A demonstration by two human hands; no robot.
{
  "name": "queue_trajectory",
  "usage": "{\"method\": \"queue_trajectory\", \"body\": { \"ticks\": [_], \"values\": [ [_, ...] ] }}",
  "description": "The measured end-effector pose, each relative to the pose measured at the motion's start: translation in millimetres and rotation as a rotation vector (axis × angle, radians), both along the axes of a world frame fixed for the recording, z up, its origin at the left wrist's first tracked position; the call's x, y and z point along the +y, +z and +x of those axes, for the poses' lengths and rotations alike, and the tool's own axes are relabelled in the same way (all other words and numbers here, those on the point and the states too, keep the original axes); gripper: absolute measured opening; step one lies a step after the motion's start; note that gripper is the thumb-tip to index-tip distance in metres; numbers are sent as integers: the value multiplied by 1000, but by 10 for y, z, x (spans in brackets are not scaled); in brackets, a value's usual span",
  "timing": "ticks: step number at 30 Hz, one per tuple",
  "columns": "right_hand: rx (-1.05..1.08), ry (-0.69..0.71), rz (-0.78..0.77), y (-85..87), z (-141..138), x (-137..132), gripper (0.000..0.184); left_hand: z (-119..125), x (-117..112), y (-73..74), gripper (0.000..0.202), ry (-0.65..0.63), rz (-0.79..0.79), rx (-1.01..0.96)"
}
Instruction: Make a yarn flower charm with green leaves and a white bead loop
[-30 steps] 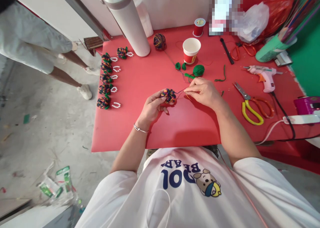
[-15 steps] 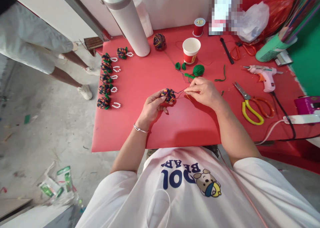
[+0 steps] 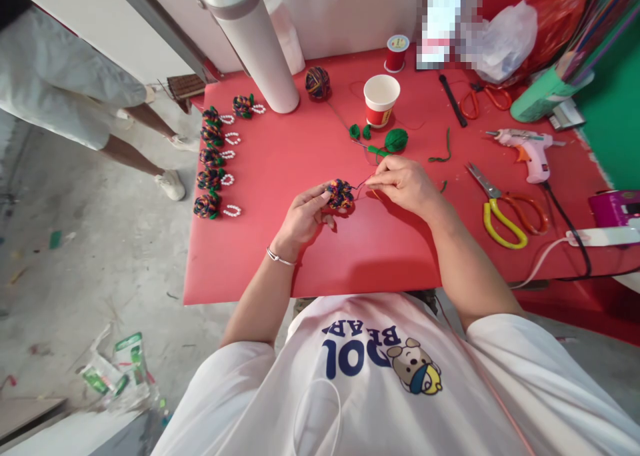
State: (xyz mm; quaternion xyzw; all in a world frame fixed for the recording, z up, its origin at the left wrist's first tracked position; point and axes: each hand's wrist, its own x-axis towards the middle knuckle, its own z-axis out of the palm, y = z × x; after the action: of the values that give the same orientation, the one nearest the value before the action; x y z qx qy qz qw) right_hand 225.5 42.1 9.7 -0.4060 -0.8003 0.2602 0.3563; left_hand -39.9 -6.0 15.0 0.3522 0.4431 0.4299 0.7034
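Between the thumb and fingers of my left hand [image 3: 304, 217] is a crocheted flower [image 3: 341, 195] in dark multicoloured yarn. My right hand [image 3: 404, 181] pinches a thin yarn strand [image 3: 361, 183] that runs from the flower's right side. Just behind the right fingers lies a crochet hook [image 3: 377, 151] with a green handle, partly hidden by the hand. Beyond it are a green yarn ball [image 3: 397, 140] and two small green crocheted pieces [image 3: 355, 131]. A multicoloured yarn ball [image 3: 317, 83] sits farther back, a strand trailing from it.
Several finished yarn flowers [image 3: 207, 205] with white bead loops [image 3: 232, 211] line the left of the red table [image 3: 250, 263]. A tall flask [image 3: 260, 49] and paper cup [image 3: 381, 99] stand behind. Scissors [image 3: 493, 193] and a glue gun [image 3: 535, 153] lie right. Someone stands at left.
The flower has shifted slightly to the right and tilted a little in my left hand. My right hand has moved slightly left, and the strand between the hands looks shorter.
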Motion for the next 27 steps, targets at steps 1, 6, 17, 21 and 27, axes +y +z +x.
{"method": "queue_trajectory", "body": {
  "ticks": [1, 6, 17, 21, 27],
  "values": [
    [6, 9, 4, -9, -6, 4, 16, -1, 1, 2, 53, -7, -3, 0],
    [24, 33, 27, -36, -20, 14, 17, 6, -2, 6, 51, -19, -3, -6],
    [-25, 17, 87, -23, 48, 23, 18, -3, 33, -9, 57, 21, 32, 7],
    [-37, 26, 101, -20, 46, 27, 18, 4, 26, -19, 54, 32, 28, 2],
    [8, 68, 113, -48, -1, 29, 17, 4, 18, -32, 52, 12, 19, -53]
  ]
}}
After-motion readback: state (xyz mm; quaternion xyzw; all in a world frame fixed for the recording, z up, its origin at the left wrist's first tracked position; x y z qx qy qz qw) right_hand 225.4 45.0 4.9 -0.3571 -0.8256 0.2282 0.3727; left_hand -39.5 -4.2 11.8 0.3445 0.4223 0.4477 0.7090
